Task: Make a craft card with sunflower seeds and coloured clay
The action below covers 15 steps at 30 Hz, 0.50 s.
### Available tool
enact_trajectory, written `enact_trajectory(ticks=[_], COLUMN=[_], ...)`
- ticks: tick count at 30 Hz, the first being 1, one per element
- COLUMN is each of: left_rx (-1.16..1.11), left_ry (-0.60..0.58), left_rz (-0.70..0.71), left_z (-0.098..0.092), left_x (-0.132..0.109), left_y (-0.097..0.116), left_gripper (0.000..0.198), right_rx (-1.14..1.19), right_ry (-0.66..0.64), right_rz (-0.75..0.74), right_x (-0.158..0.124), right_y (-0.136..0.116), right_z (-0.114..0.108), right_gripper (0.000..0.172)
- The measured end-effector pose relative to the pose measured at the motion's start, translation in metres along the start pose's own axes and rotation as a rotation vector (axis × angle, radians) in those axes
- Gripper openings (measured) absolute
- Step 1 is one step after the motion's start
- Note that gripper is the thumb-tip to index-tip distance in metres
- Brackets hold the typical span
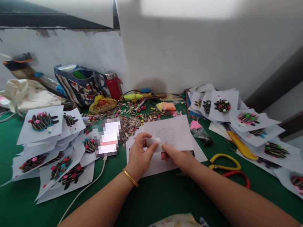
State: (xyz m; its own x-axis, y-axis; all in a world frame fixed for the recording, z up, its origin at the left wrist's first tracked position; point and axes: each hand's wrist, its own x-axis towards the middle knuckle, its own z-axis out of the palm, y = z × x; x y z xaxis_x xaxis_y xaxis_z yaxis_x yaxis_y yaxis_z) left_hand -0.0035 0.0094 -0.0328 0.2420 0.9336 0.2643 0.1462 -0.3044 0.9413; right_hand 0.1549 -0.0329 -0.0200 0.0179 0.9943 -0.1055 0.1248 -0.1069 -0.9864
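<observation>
Hands meet over a white sheet mid-table.
Bare green table lies only nearside; seed pictures crowd left, scissors right. The sheet, bearing a pencilled dotted oval, runs long side left-to-right. Left hand pinches a small white piece; right hand fingers curl together at the sheet's near edge, grip unclear.

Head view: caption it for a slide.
Left hand pinches a white piece beside the right hand, over a sheet on a green table strewn with seeds.
</observation>
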Motion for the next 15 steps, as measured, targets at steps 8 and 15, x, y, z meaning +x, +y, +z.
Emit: enact_trajectory(ticks=[8, 15], left_rx=[0.042, -0.018], left_ry=[-0.004, 0.023], left_rz=[0.013, -0.027], left_z=[0.0005, 0.0022], left_x=[-0.0021, -0.0024], left_y=[-0.0030, -0.0009], left_gripper=[0.030, 0.029], right_rx=[-0.055, -0.177], right_ry=[-0.011, -0.088], right_rz=[-0.038, -0.026], right_x=[0.0011, -0.0030], right_y=[0.0025, 0.0005], right_z=[-0.0009, -0.0022], right_gripper=[0.038, 0.046])
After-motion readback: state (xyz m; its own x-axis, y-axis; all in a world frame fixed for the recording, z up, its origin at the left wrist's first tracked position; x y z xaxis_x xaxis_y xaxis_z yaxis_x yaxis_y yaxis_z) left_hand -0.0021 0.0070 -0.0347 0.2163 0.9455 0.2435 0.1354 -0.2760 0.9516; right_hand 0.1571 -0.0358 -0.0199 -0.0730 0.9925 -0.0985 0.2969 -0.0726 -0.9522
